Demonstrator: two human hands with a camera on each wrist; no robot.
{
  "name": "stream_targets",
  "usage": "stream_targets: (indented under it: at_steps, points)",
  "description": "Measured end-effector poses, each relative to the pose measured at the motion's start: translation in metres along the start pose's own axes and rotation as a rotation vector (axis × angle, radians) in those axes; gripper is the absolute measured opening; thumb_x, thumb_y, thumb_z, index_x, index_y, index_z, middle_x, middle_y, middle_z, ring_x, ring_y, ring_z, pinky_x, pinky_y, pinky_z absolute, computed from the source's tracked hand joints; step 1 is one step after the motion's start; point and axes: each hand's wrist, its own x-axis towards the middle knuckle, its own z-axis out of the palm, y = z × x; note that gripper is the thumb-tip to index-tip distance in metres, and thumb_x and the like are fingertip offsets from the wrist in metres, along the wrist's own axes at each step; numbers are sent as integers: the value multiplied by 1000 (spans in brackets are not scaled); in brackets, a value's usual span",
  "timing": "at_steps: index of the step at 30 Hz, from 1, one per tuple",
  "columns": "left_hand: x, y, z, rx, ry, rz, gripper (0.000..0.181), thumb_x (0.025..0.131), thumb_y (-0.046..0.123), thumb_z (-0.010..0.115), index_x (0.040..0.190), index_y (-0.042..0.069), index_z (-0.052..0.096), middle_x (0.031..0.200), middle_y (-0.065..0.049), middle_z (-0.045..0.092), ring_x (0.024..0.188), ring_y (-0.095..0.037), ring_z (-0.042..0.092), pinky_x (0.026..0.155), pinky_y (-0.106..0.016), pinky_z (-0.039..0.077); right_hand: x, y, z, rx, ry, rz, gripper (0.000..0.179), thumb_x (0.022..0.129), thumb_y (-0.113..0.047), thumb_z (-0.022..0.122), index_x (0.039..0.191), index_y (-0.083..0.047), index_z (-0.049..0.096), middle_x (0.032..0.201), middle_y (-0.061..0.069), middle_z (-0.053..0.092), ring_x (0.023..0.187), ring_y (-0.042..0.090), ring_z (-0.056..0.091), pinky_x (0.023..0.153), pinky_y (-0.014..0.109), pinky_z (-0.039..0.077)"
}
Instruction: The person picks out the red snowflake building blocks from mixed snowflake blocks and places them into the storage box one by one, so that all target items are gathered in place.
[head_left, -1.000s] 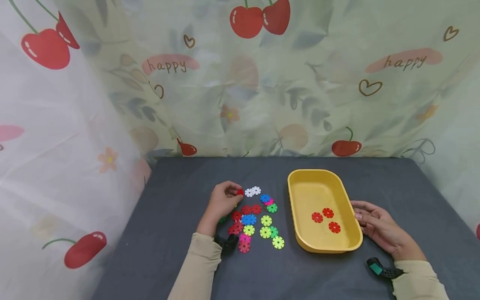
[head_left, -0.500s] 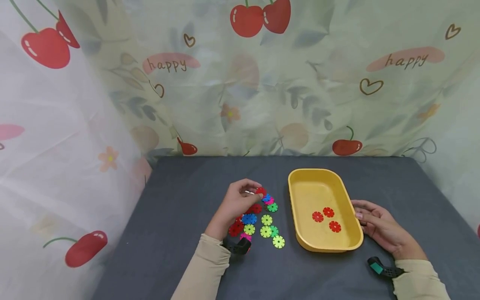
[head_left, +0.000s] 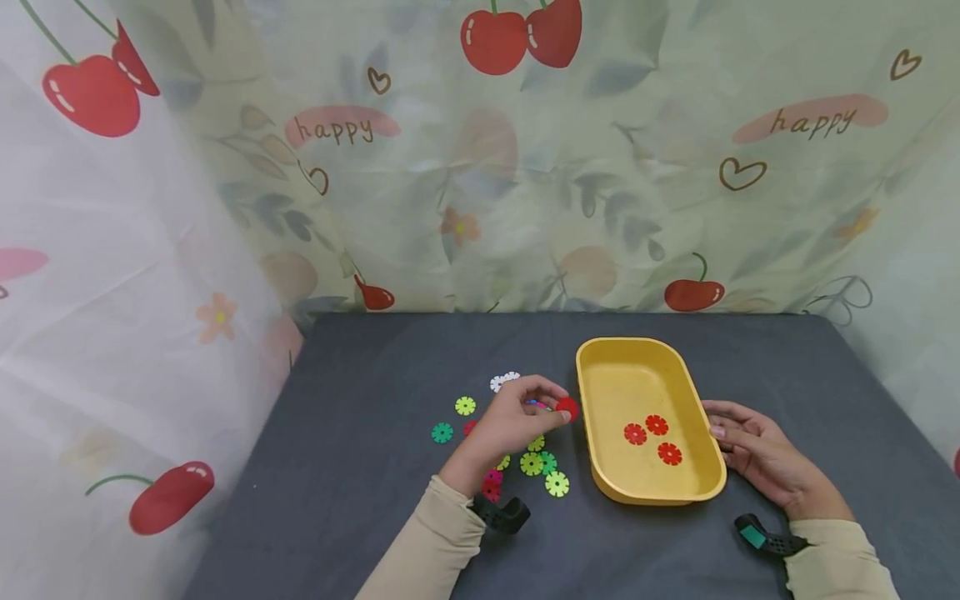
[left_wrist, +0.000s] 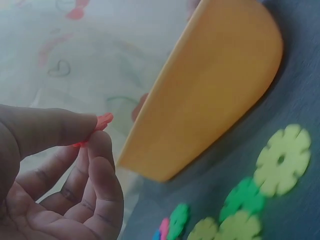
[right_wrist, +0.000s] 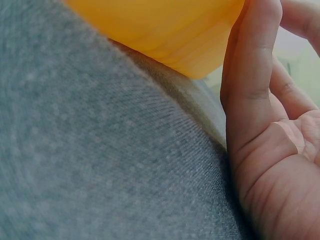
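My left hand [head_left: 516,427] pinches a red snowflake disc [head_left: 567,408] between thumb and fingers, just left of a yellow plastic tray [head_left: 630,379]. The left wrist view shows the thin notched disc [left_wrist: 103,121] edge-on at the fingertips, in front of the tray's side wall [left_wrist: 215,85]. Three red snowflake discs [head_left: 656,426] lie on the tray floor. My right hand [head_left: 768,458] stays at the tray's right side, its fingers loosely extended and the thumb at the rim. In the right wrist view, a finger [right_wrist: 252,65] reaches up beside the tray.
Under and around my left hand lie snowflake discs of several colours: white ones [head_left: 501,382], a yellow one [head_left: 465,406], a dark green one [head_left: 442,432], and yellow-green ones [head_left: 557,484] toward the front. A dark grey cloth [head_left: 360,467] covers the table; a printed curtain [head_left: 525,208] hangs behind.
My left hand has carried the red disc rightward from the far left of the pile to the tray's left edge, uncovering yellow and green discs. My right hand and the tray have stayed put.
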Motion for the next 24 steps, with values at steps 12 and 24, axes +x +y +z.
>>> stream_targets:
  at_steps: [12,24]
  points:
    - [-5,6,22,-33,-54,-2,21,93,16,83,113,12,76,101,-3,70,91,-28,74,80,-34,62,0,-1,2,4,9,-1,42,113,2,39,137,-19,66,126,2,77,111,14,77,90,33,63]
    - [-8,6,25,-71,-120,31,21,95,11,79,115,7,74,100,-6,72,102,-47,74,88,-51,62,-1,0,1,1,12,1,42,113,1,38,138,-19,65,125,1,78,110,14,77,90,33,63]
